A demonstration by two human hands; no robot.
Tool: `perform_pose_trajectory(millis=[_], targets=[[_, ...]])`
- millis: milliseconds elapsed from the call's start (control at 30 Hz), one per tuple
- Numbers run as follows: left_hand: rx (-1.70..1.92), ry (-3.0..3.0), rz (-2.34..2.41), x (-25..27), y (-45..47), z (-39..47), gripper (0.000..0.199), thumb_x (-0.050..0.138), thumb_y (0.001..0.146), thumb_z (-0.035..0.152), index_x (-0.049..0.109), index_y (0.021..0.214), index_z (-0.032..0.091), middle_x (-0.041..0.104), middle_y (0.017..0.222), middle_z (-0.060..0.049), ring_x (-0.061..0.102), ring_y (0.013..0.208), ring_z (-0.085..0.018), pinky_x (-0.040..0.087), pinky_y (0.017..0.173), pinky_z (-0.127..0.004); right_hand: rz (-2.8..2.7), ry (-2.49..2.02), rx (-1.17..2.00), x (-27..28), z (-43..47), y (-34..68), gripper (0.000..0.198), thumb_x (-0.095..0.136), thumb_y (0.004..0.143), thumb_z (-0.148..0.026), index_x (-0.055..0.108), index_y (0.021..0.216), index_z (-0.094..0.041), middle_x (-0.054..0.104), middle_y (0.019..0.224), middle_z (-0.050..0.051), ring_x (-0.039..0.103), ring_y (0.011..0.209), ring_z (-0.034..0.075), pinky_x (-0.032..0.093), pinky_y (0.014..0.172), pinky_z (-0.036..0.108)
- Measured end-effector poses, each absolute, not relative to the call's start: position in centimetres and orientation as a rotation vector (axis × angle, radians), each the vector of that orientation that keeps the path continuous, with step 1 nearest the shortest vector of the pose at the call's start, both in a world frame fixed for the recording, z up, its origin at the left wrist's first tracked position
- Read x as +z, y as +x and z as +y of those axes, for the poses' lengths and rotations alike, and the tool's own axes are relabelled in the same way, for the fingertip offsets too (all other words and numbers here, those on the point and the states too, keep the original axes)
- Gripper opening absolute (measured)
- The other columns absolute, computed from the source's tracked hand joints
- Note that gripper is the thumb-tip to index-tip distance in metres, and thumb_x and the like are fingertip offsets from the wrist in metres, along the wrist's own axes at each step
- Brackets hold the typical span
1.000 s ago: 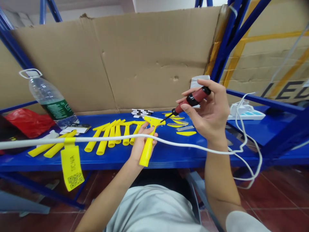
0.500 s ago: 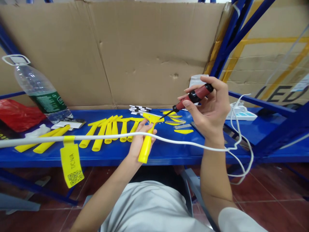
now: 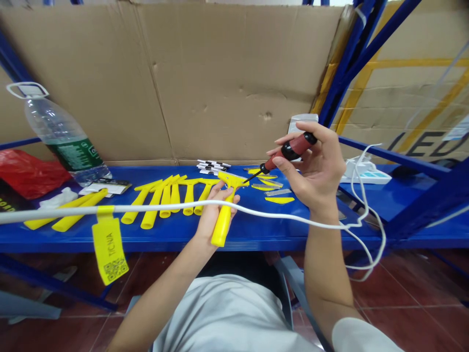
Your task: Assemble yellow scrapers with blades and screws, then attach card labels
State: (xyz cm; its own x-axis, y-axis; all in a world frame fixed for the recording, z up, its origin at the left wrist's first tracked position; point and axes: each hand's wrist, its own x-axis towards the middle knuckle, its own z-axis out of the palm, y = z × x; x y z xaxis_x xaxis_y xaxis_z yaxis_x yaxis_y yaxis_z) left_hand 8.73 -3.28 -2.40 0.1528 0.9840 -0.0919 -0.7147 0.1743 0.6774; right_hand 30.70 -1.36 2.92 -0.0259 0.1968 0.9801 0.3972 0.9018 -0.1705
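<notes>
While the handle of a yellow T-shaped tool (image 3: 222, 227) is grasped over a blue shelf (image 3: 271, 235) by the fingers of the left hand (image 3: 208, 218), a red-and-black screwdriver (image 3: 291, 149) is clasped in the fingers of the right hand (image 3: 322, 171), its tip seen at the tool's head, at one o'clock from the handle. Similar yellow tools (image 3: 149, 217) are laid out at the held tool's nine o'clock, yellow strips (image 3: 279, 200) at three, a bottle (image 3: 75, 154) at ten.
</notes>
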Motion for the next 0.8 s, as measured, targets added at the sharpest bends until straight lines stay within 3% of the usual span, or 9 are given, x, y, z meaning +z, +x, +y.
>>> perform_pose_trajectory(millis=[200, 433, 633, 800], targets=[[1.305, 0.551, 0.598, -2.4, 8.7, -3.2, 0.046, 0.074, 0.099, 0.008, 0.058, 0.139, 0.023, 0.075, 0.117, -0.008, 0.078, 0.074, -0.012, 0.055, 0.051, -0.014, -1.581, -0.480, -0.174, 2.9, -1.3, 30.8, 0.065, 0.088, 0.098, -0.042, 0.059, 0.156, -0.040, 0.079, 0.127, 0.004, 0.086, 0.099, 0.029, 0.079, 0.083, 0.048], [1.291, 0.542, 0.600, -2.0, 8.8, -3.5, 0.043, 0.072, 0.099, 0.007, 0.058, 0.136, 0.023, 0.075, 0.120, -0.009, 0.077, 0.071, -0.011, 0.054, 0.050, -0.014, -1.583, -0.489, -0.137, 2.9, -1.4, 30.6, 0.063, 0.088, 0.098, -0.045, 0.060, 0.154, -0.039, 0.078, 0.127, 0.006, 0.086, 0.100, 0.030, 0.080, 0.084, 0.049], [1.269, 0.539, 0.582, -2.1, 8.8, -3.4, 0.044, 0.072, 0.101, 0.006, 0.057, 0.139, 0.023, 0.075, 0.122, -0.010, 0.075, 0.069, -0.010, 0.054, 0.050, -0.014, -1.589, -0.475, -0.155, 2.6, -0.4, 31.2, 0.073, 0.092, 0.094, -0.043, 0.056, 0.157, -0.042, 0.072, 0.135, 0.006, 0.082, 0.120, 0.033, 0.081, 0.086, 0.050], [1.259, 0.569, 0.583, -2.5, 8.8, -3.1, 0.047, 0.075, 0.100, 0.004, 0.057, 0.138, 0.024, 0.076, 0.122, -0.010, 0.074, 0.069, -0.009, 0.054, 0.050, -0.013, -1.558, -0.497, -0.134, 2.8, -0.4, 31.2, 0.069, 0.088, 0.098, -0.045, 0.055, 0.159, -0.043, 0.072, 0.134, 0.006, 0.081, 0.124, 0.033, 0.080, 0.089, 0.049]])
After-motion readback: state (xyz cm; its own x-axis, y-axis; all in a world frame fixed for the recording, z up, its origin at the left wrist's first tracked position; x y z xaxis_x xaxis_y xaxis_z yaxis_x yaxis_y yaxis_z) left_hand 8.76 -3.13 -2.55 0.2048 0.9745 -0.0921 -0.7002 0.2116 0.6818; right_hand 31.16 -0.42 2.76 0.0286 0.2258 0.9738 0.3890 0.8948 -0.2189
